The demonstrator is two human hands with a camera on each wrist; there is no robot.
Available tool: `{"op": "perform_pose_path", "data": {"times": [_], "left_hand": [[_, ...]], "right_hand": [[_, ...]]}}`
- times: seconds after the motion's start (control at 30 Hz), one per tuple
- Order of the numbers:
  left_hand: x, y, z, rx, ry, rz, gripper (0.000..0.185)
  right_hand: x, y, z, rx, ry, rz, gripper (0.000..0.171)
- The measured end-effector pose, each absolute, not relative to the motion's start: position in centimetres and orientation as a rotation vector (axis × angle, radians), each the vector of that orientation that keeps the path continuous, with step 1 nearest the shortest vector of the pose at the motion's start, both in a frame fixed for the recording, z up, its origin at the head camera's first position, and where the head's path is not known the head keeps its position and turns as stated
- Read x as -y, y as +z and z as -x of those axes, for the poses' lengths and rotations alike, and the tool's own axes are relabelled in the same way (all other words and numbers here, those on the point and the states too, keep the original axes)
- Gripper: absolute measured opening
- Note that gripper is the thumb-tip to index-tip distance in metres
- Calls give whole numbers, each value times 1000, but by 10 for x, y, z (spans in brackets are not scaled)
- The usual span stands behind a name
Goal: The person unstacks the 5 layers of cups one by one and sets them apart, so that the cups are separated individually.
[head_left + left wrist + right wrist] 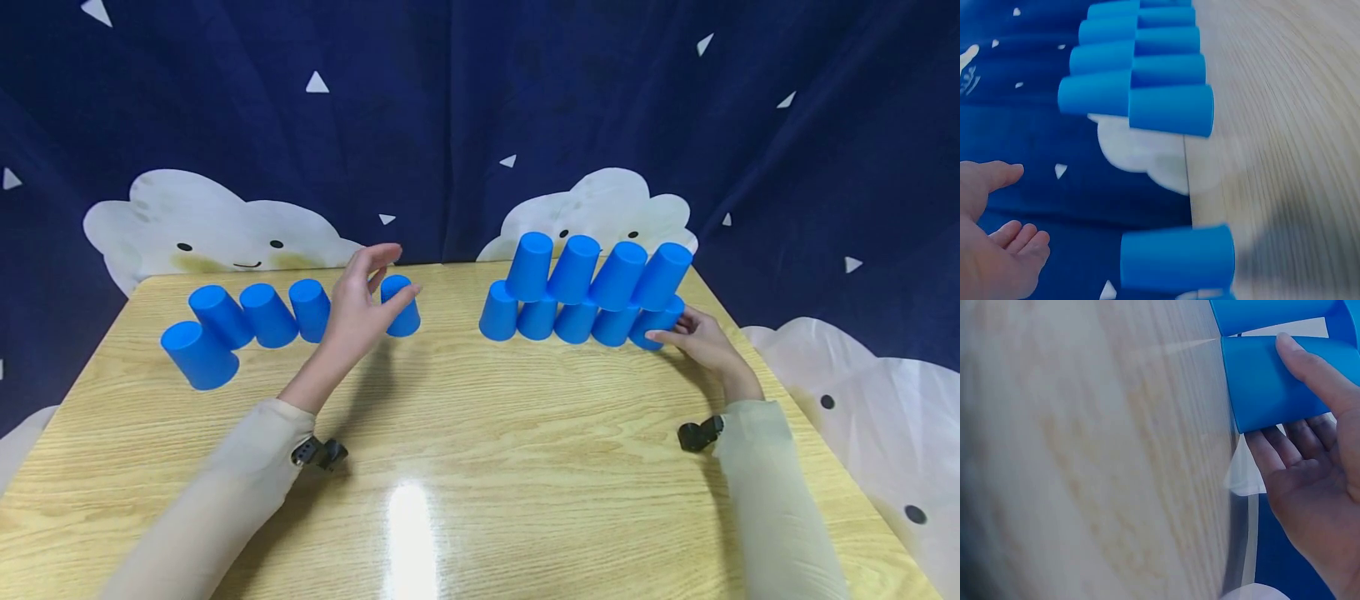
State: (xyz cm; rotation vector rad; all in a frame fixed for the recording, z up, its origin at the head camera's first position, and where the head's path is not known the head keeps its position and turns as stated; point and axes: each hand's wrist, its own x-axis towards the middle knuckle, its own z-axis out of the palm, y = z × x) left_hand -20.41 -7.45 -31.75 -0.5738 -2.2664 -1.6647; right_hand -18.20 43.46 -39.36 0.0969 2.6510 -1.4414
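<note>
Blue plastic cups fill both ends of the wooden surface (pixel 450 467). The right hand (pixel 693 337) rests with straight fingers against the end cup (pixel 654 323) of a two-tier wall (pixel 588 292), apparently squaring its bottom row; next it likely needs a light nudge, since four cups balance above. The left hand (pixel 360 304) hovers with fingers spread and holds nothing, just beside a single cup (pixel 401 306). Four loose cups (pixel 240 325) stand to its left, well apart from the wall. A dark cloud-print curtain (pixel 480 125) hangs behind.
</note>
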Motion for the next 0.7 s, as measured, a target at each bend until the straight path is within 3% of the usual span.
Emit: {"op": "perform_pose_path", "data": {"times": [0.7], "left_hand": [[-44,-315,251,2459,-1723,766,56]], "right_hand": [[-435,-395,182,-2658,-1437,-97,80]]}}
